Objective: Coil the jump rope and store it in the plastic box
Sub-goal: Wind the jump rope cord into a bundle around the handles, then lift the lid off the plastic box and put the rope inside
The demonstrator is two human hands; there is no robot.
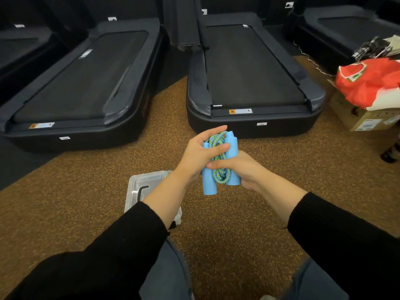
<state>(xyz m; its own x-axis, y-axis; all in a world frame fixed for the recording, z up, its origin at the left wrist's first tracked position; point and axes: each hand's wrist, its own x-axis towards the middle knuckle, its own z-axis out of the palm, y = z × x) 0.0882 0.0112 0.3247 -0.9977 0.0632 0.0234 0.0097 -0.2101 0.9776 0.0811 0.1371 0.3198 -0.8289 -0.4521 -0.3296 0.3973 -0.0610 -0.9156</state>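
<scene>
The jump rope [220,174] has two light blue handles and a blue-green braided cord, bundled into a tight coil between the handles. Both hands hold it in the air above the floor. My left hand [202,151] wraps the upper part of the bundle from the left. My right hand [240,167] grips the lower part from the right. The clear plastic box [138,187] sits on the floor below and left of the rope, partly hidden by my left forearm. A black L-shaped item lies inside it.
Two black treadmills [82,87] [251,79] stand on the far side of the speckled brown floor. At the right edge, a cardboard box [363,120] holds a red plastic bag [368,81]. My knees in jeans show at the bottom.
</scene>
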